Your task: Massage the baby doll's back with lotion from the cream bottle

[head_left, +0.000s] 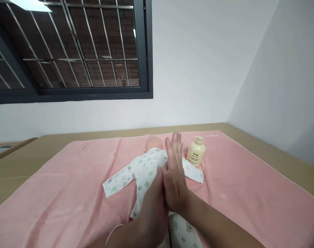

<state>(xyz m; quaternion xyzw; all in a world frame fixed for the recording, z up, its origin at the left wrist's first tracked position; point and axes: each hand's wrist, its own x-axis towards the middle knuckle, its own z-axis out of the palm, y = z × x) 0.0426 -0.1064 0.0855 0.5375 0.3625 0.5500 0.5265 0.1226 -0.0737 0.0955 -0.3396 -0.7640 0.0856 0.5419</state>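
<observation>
A baby doll (144, 168) in a white printed sleepsuit lies face up on a pink towel (69, 193), head toward the wall. My left hand (153, 206) and my right hand (175, 172) are pressed palm to palm above the doll's body, fingers stretched out flat. Neither hand holds anything that I can see. A cream pump bottle (196, 151) stands upright on the towel just right of the doll's arm, beyond my right hand. My hands cover the doll's middle.
The towel covers a tan table (30, 151) that meets white walls at the back and right. A dark-framed window with bars (69, 51) is at the upper left. Another tan surface edge (9, 148) shows at the far left.
</observation>
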